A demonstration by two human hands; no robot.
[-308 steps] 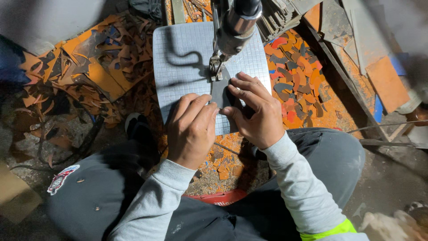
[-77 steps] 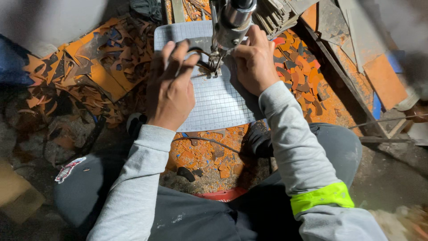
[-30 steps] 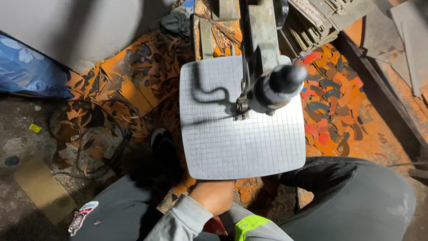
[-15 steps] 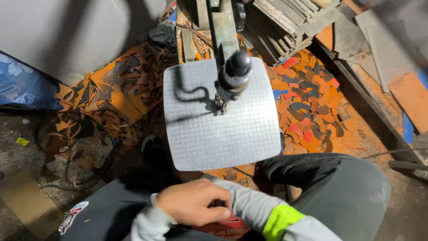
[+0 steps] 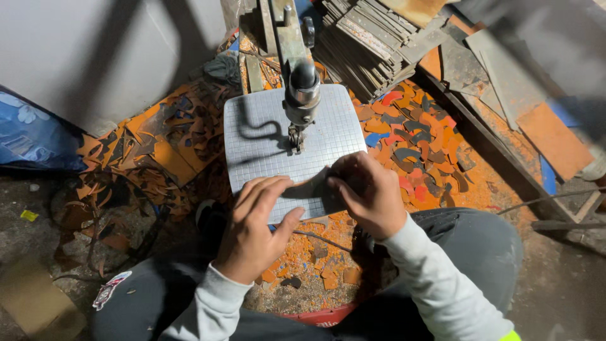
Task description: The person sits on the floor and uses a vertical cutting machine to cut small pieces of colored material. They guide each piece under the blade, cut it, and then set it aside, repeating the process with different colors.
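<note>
Curled orange and dark scraps (image 5: 151,151) litter the floor at left. The left hand (image 5: 255,233) presses flat, fingers spread, on the near edge of a thin dark sheet piece (image 5: 315,189) lying on the gridded grey saw table (image 5: 265,139) (beneath the saw head (image 5: 302,95)). The right hand (image 5: 366,192) pinches that piece's right side. Half a second ago both hands were off the table.
</note>
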